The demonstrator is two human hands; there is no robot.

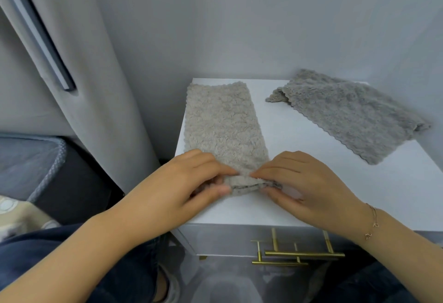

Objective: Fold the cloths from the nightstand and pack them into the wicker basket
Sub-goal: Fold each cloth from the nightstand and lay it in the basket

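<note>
A beige fluffy cloth (223, 123), folded into a long strip, lies on the left side of the white nightstand (299, 139). Its near end is pinched and lifted slightly. My left hand (191, 183) grips that end from the left. My right hand (299, 183) grips it from the right, fingertips almost touching the left hand's. A grey cloth (350, 115) lies spread at the back right of the nightstand, one corner turned under. No wicker basket is in view.
A grey curtain (96, 87) hangs left of the nightstand. A dark bed edge with a grey mattress (31, 168) sits at far left. Gold handles (304, 253) run across the glossy drawer front below. The wall stands close behind.
</note>
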